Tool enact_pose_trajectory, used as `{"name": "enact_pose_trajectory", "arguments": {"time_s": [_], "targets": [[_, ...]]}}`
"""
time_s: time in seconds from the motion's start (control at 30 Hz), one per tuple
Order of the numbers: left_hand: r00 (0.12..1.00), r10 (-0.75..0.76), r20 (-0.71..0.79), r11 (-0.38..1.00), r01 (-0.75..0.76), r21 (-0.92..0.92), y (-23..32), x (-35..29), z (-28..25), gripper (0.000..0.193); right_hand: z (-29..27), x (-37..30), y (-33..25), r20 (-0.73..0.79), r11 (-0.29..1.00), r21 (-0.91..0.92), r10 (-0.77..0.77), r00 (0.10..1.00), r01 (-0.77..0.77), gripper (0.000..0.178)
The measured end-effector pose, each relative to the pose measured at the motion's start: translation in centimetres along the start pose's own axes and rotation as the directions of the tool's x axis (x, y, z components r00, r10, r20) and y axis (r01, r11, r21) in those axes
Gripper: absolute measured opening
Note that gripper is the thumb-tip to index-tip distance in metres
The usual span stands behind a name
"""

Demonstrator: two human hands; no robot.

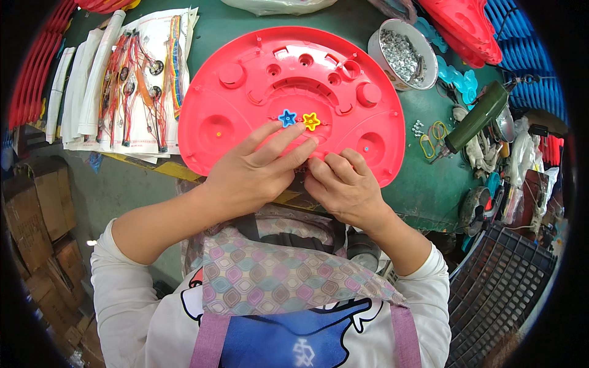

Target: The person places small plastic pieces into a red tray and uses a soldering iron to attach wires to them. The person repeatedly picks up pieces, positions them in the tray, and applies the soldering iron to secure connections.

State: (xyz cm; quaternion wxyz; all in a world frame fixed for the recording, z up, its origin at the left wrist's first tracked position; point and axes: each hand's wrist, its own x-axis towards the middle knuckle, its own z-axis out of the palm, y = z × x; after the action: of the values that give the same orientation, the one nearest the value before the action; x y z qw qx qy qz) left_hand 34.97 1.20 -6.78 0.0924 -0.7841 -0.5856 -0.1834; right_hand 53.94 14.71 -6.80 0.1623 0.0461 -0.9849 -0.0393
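Observation:
A large red half-round plastic panel (202,122) lies in front of me, with pegs, round wells and slots on its face. A blue star-shaped piece (287,118) and a yellow star-shaped piece (311,121) sit side by side near its middle. My left hand (257,164) rests on the panel, fingers stretched out, the tips just below the two stars. Against the near edge of the panel, my right hand (346,187) is closed with its fingers curled together. Whatever those fingers pinch is hidden.
Wired electronic parts (138,86) lie on white sheets at the left. A white bowl of screws (405,54) stands at the far right, near a green electric screwdriver (481,116). Red and blue plastic parts are stacked around the green table (423,165). A black crate (497,288) stands lower right.

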Motion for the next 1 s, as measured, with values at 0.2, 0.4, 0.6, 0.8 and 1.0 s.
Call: {"name": "enact_pose_trajectory", "arguments": {"time_s": [0.2, 0.4, 0.6, 0.8, 1.0], "targets": [[0.953, -0.303, -0.002, 0.871, 0.276, -0.407, -1.4, 1.2, -2.0, 0.01, -0.2, 0.1, -0.1, 0.019, 1.0, -0.01, 0.003, 1.0, -0.003, 0.013], [0.899, -0.438, 0.007, 0.841, 0.413, -0.349, -5.6, 2.5, 0.3, 0.011, -0.3, 0.2, 0.2, -0.021, 0.998, 0.065, 0.015, 1.0, -0.014, 0.015], [0.911, -0.406, 0.073, 0.862, 0.408, -0.301, -5.3, 2.8, 0.3, 0.011, -0.2, -0.3, 0.7, -0.211, 0.953, 0.302, 0.076, 0.975, -0.009, 0.02], [0.907, -0.412, 0.08, 0.87, 0.418, -0.259, -5.0, 3.2, 0.4, 0.011, -1.5, 0.6, 2.1, -0.073, 0.819, 0.548, 0.248, 0.966, -0.169, 0.024], [0.885, -0.434, 0.17, 0.84, 0.466, -0.277, -5.0, 3.7, -0.3, 0.008, -0.8, 3.3, 5.5, 0.067, 0.64, 0.699, 0.384, 0.921, -0.318, 0.024]]}}
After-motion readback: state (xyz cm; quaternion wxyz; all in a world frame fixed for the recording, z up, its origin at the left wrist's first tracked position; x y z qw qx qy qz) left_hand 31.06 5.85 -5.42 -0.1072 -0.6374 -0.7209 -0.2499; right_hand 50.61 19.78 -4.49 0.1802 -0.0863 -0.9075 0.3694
